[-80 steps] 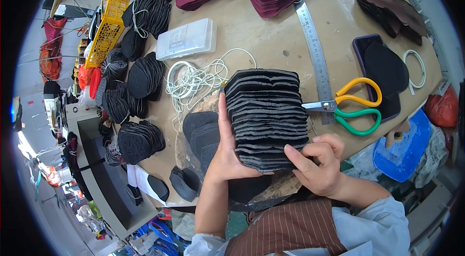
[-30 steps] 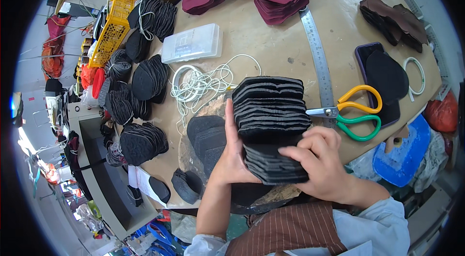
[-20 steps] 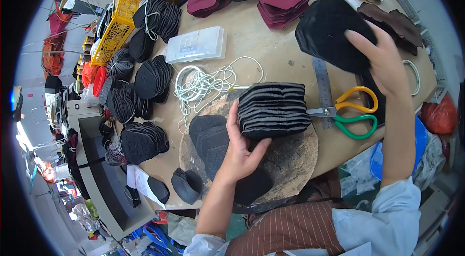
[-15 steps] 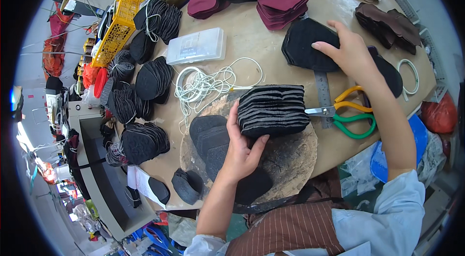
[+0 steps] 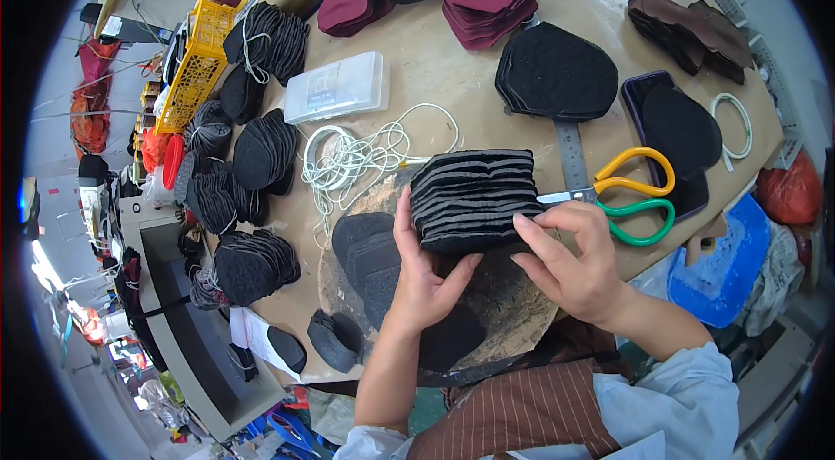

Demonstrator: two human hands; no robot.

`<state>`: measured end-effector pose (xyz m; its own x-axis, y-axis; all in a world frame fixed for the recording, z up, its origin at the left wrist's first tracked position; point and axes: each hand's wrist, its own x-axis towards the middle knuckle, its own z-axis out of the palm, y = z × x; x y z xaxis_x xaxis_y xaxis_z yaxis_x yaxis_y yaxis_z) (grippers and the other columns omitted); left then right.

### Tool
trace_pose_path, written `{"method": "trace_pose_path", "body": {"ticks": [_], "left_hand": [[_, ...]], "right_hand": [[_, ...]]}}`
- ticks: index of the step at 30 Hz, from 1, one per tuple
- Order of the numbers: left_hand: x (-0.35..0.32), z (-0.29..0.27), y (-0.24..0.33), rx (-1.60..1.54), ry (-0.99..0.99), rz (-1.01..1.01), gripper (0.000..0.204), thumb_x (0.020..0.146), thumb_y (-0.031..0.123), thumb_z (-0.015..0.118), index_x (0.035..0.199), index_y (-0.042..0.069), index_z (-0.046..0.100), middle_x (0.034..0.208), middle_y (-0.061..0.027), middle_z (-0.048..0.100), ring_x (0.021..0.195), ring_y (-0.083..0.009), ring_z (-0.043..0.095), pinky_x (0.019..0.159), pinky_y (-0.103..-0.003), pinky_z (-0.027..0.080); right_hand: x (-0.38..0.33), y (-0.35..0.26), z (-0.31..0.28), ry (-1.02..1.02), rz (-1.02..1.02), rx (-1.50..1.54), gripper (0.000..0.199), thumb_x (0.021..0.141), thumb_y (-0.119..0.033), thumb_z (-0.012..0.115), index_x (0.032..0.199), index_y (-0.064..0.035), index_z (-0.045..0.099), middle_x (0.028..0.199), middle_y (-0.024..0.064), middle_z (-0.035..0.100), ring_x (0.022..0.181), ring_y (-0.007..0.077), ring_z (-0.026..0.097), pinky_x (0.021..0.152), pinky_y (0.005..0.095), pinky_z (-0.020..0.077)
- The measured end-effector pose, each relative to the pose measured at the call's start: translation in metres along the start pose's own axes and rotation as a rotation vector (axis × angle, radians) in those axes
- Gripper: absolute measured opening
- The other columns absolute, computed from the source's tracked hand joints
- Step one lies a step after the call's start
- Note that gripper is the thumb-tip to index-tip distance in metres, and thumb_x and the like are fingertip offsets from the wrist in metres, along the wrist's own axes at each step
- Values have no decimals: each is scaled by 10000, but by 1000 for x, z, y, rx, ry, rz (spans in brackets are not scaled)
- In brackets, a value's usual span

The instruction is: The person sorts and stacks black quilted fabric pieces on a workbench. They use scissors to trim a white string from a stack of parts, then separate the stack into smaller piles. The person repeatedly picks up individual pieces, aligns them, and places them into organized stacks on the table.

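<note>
My left hand (image 5: 426,277) grips a thick stack of black fabric pieces (image 5: 474,199) with grey edges, fingers along its left side and thumb below. At the stack's lower right corner is my right hand (image 5: 578,264), its index fingertip against the edge and its thumb held apart. Scissors (image 5: 631,195) with one yellow and one green handle lie just beyond it, blades partly hidden behind the stack. Under my hands, a round worn wooden block (image 5: 522,295) carries loose dark pieces (image 5: 365,251). Another black stack (image 5: 557,73) lies farther off, on a metal ruler (image 5: 572,156).
Left on the table are tied black bundles (image 5: 252,269), tangled white cord (image 5: 344,164) and a clear plastic box (image 5: 337,88). Maroon stacks (image 5: 489,3) lie at the far side, brown pieces (image 5: 691,34) far right. A dark phone (image 5: 691,199) sits partly under a black piece.
My right hand has left the far black stack and come down toward me to the corner of the held stack. My left hand keeps its grip. The view has shifted slightly.
</note>
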<state>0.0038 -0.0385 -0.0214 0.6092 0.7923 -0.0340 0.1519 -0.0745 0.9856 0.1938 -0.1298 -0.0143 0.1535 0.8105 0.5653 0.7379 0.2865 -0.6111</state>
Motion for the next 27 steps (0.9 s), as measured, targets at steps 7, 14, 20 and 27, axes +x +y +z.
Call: {"method": "trace_pose_path", "body": {"ticks": [7,14,20,27], "left_hand": [[0,1,4,-56,-1,-31,1017,749,-118,634,1457,31,-81,1386,-196,316,1273,-257,396,1045,-372,355],[-1,-3,5,2,-4,-64,1074,686,-103,652,1459,29,-82,1382,-191,343,1280,-267,389,1070,-374,302],[0,-2,4,29,-16,-8,1101,673,-94,670,1460,32,-91,1373,-189,360,1265,-268,411,1064,-370,311],[1,-4,4,68,-42,3,1119,674,-91,677,1462,44,-107,1371,-190,365,1252,-265,430,1052,-370,329]], "right_hand": [[4,-3,4,68,87,67,348,649,-39,762,968,-93,634,985,65,542,967,284,526,812,381,452],[2,-7,4,45,89,31,296,641,-22,744,869,-115,580,1182,89,573,1102,330,479,907,403,415],[-6,-5,8,25,45,44,300,640,-26,741,864,-111,560,1171,72,595,1121,328,474,913,401,420],[-6,-3,11,57,3,122,363,625,-27,742,945,-100,589,984,42,583,1024,290,514,857,387,437]]}}
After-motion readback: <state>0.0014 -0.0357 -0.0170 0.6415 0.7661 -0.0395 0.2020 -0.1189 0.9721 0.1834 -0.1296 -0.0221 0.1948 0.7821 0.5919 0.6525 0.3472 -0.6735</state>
